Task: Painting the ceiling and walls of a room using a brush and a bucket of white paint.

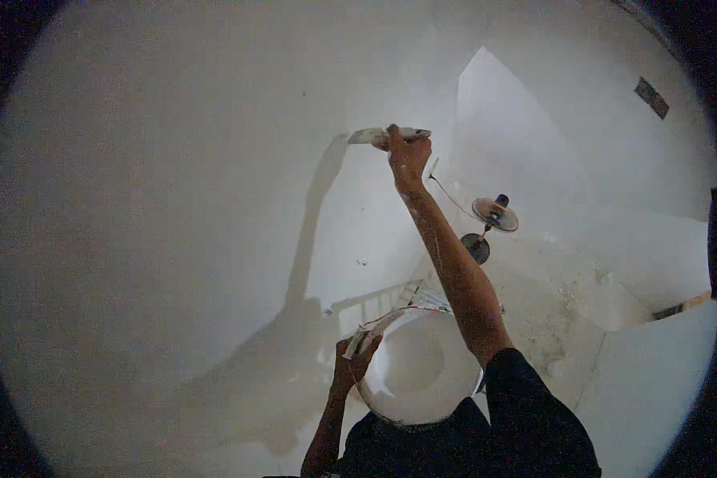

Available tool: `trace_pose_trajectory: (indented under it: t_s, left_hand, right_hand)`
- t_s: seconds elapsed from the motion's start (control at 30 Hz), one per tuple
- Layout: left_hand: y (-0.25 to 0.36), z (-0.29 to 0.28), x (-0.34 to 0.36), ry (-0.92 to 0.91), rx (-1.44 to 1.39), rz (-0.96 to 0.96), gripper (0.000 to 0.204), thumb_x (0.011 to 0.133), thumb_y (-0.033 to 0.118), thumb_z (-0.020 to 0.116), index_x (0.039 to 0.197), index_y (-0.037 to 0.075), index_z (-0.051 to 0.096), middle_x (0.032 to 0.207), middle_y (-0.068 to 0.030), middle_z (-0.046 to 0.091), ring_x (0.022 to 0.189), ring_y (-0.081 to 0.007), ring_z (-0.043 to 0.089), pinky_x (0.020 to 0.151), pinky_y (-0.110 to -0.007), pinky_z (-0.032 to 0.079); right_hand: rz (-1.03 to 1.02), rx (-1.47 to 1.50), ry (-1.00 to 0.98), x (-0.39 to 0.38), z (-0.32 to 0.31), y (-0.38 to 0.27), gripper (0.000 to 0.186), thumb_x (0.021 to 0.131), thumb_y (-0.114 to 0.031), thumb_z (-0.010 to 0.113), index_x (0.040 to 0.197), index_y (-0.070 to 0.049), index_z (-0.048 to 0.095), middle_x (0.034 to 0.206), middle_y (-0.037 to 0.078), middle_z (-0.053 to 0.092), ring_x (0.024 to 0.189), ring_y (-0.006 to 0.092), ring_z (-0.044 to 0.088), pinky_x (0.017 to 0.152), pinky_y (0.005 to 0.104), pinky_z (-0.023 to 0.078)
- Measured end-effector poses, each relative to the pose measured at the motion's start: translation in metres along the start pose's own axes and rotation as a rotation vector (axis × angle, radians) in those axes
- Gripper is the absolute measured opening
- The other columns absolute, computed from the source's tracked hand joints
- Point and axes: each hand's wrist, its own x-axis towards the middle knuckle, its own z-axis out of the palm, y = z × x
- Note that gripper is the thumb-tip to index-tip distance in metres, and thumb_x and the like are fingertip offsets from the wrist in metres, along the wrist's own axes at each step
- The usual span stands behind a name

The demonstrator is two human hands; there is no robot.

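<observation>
My right hand (406, 155) is raised at the pale wall (175, 175), gripping a flat putty-smeared blade (366, 136), like a putty knife, with its edge at the wall surface. Lower down, my left hand (357, 358) is closed at the rim of a white bucket (413, 358), holding a flat, pale-smeared piece (361, 338) there. The bucket has pale material inside, close against my body. My arm's long shadow falls on the wall to the left of the blade.
A round lamp-like fixture (495, 215) with a dark base (476, 251) and thin cord stands at right, below. Behind the bucket is a ladder-like frame (414, 293). A dark rectangular patch (652, 97) is on the upper right wall; a dark opening (715, 243) is at the far right.
</observation>
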Motion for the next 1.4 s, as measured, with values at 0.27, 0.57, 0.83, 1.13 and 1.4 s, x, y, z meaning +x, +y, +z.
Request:
trace_pose_trajectory:
  t_s: [0.27, 0.57, 0.83, 1.13, 1.4]
  left_hand:
    - [0.017, -0.008, 0.004, -0.090, 0.191, -0.130, 0.028, 0.084, 0.024, 0.068, 0.098, 0.000, 0.065, 0.066, -0.0096, 0.064, 0.061, -0.0095, 0.057, 0.056, -0.030, 0.046]
    - [-0.009, -0.010, 0.002, -0.027, 0.233, 0.085, 0.025, 0.083, 0.021, 0.068, 0.098, 0.001, 0.065, 0.067, -0.0122, 0.064, 0.059, -0.0118, 0.059, 0.057, -0.030, 0.046]
    - [0.006, -0.005, 0.000, 0.003, 0.241, -0.003, 0.023, 0.083, 0.022, 0.068, 0.088, 0.000, 0.065, 0.063, -0.0136, 0.062, 0.058, -0.0134, 0.059, 0.054, -0.032, 0.047]
    - [-0.059, 0.013, -0.005, 0.123, -0.340, -0.051, 0.030, 0.082, 0.029, 0.069, 0.089, 0.000, 0.064, 0.066, -0.0120, 0.062, 0.056, -0.0156, 0.059, 0.054, -0.032, 0.046]
    - [0.011, -0.003, 0.011, -0.051, 0.217, 0.050, 0.028, 0.081, 0.024, 0.070, 0.095, 0.000, 0.064, 0.070, -0.0129, 0.065, 0.057, -0.0186, 0.060, 0.056, -0.032, 0.047]
  right_hand:
    - [-0.407, -0.028, -0.102, 0.061, 0.102, -0.155, 0.033, 0.077, -0.028, 0.071, 0.069, -0.003, 0.052, 0.063, 0.005, 0.056, 0.059, 0.0207, 0.051, 0.059, 0.0362, 0.045]
    - [0.045, 0.384, -0.040, -0.010, 0.052, -0.035, 0.037, 0.077, -0.022, 0.074, 0.091, 0.003, 0.051, 0.085, 0.010, 0.063, 0.077, 0.0211, 0.058, 0.078, 0.0379, 0.046]
    - [-0.612, -0.346, -0.029, 0.017, 0.056, -0.067, 0.018, 0.085, -0.019, 0.062, 0.076, -0.004, 0.059, 0.067, 0.009, 0.060, 0.056, 0.0228, 0.053, 0.053, 0.0369, 0.041]
    - [-0.316, 0.452, -0.112, 0.038, 0.097, -0.132, 0.027, 0.082, -0.018, 0.067, 0.067, 0.000, 0.053, 0.063, 0.001, 0.056, 0.062, 0.0125, 0.052, 0.061, 0.0297, 0.045]
    - [-0.477, -0.440, 0.002, 0.066, 0.007, 0.023, 0.030, 0.079, -0.018, 0.066, 0.066, 0.007, 0.056, 0.061, 0.010, 0.062, 0.056, 0.0163, 0.060, 0.054, 0.0319, 0.052]
